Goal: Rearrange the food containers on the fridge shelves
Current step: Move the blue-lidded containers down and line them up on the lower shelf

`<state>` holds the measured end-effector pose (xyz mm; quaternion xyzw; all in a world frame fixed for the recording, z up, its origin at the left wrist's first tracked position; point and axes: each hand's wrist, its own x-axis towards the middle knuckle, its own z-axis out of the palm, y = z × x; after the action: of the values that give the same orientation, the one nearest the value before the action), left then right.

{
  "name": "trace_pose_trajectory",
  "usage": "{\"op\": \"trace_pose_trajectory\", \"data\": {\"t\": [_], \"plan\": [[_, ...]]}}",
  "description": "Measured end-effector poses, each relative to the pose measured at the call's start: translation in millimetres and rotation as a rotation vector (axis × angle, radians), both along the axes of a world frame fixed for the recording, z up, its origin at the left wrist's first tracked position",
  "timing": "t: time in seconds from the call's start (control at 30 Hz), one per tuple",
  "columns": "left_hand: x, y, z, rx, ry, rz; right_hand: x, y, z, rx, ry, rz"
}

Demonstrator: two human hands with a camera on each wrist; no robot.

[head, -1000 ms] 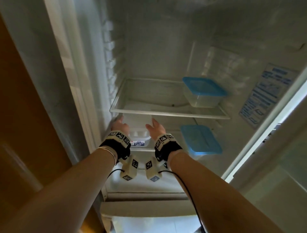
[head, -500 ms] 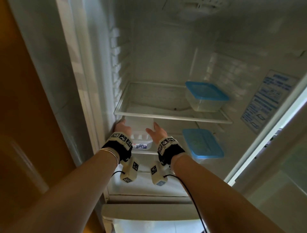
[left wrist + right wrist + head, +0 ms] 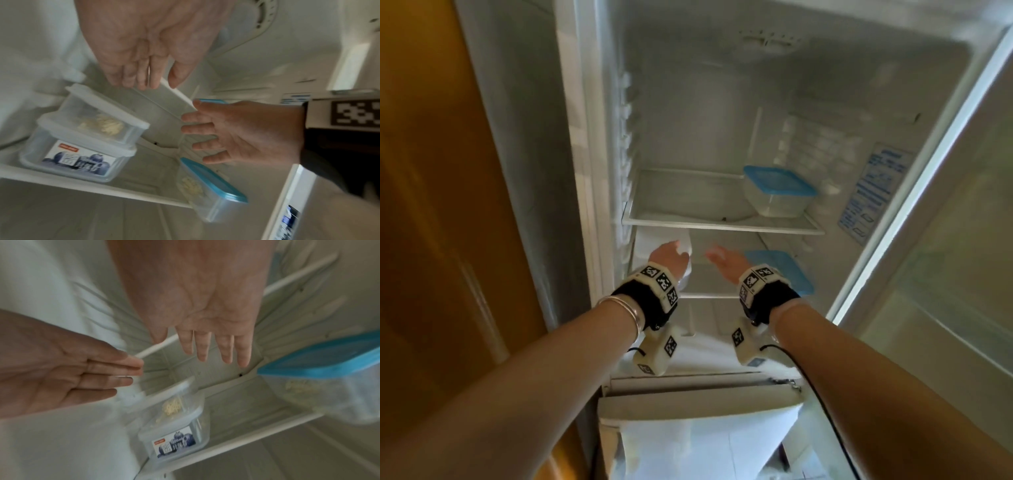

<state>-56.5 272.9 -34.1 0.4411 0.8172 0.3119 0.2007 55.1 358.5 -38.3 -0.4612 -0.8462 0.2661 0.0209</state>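
Note:
Two clear-lidded containers are stacked at the left of the lower shelf (image 3: 61, 181): the top container (image 3: 102, 116) holds pale food, and the bottom container (image 3: 78, 155) carries a blue label. My left hand (image 3: 669, 255) hovers open just above and in front of this stack (image 3: 176, 418), not touching it. Beside it, my right hand (image 3: 722, 258) is open too, fingers spread and empty. A blue-lidded container (image 3: 780, 270) sits at the right of the same shelf. Another blue-lidded container (image 3: 777, 192) stands on the right of the upper shelf (image 3: 722, 226).
The fridge's left wall (image 3: 599, 171) with its ribbed rails lies close to my left hand. The upper shelf's front edge hangs just above both hands. An orange wooden panel (image 3: 431, 205) stands left of the fridge; the open door (image 3: 945, 274) is on the right.
Both hands have left the sides of the clear stack and moved apart, the right one to the right. The head view has tilted up and now shows more of the fridge's upper part.

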Motion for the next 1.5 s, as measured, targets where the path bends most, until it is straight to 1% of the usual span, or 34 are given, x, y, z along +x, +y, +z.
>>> {"op": "trace_pose_trajectory", "data": {"t": [0.1, 0.23, 0.3, 0.4, 0.47, 0.53, 0.57, 0.63, 0.7, 0.87, 0.93, 1.0, 1.07, 1.17, 1.3, 1.43, 1.5], "plan": [[12, -4, 10, 0.021, 0.043, -0.079, 19, -9, 18, 0.049, 0.019, -0.007], [21, 0, 30, 0.023, 0.105, -0.171, 48, -6, 42, 0.126, 0.060, -0.084], [26, 6, 41, 0.025, 0.113, -0.198, 59, 1, 55, 0.148, 0.109, -0.125], [33, 20, 55, 0.036, 0.154, -0.217, 71, 9, 77, 0.213, 0.103, -0.188], [38, 31, 65, 0.052, 0.136, -0.207, 76, 17, 88, 0.246, 0.112, -0.259], [44, 47, 77, 0.082, 0.110, -0.203, 81, 39, 95, 0.301, 0.148, -0.322], [47, 55, 81, 0.091, 0.075, -0.197, 82, 51, 97, 0.318, 0.131, -0.350], [53, 74, 88, 0.105, 0.038, -0.189, 84, 71, 102, 0.278, 0.187, -0.426], [56, 94, 93, 0.111, 0.029, -0.168, 81, 92, 105, 0.259, 0.244, -0.458], [60, 141, 99, 0.084, -0.063, -0.160, 77, 126, 102, 0.299, 0.231, -0.490], [59, 157, 96, 0.055, -0.055, -0.175, 73, 136, 98, 0.291, 0.256, -0.507], [57, 173, 89, 0.028, -0.061, -0.153, 70, 142, 94, 0.278, 0.268, -0.520], [58, 181, 86, 0.012, -0.096, -0.155, 68, 146, 92, 0.271, 0.288, -0.537], [55, 191, 79, 0.041, -0.197, -0.118, 64, 154, 84, 0.295, 0.314, -0.572], [47, 199, 71, 0.117, -0.353, -0.070, 60, 159, 77, 0.221, 0.424, -0.607], [37, 192, 68, 0.122, -0.363, -0.047, 58, 161, 75, 0.109, 0.631, -0.615], [32, 187, 68, 0.130, -0.379, -0.041, 58, 159, 73, 0.035, 0.670, -0.617]]}}
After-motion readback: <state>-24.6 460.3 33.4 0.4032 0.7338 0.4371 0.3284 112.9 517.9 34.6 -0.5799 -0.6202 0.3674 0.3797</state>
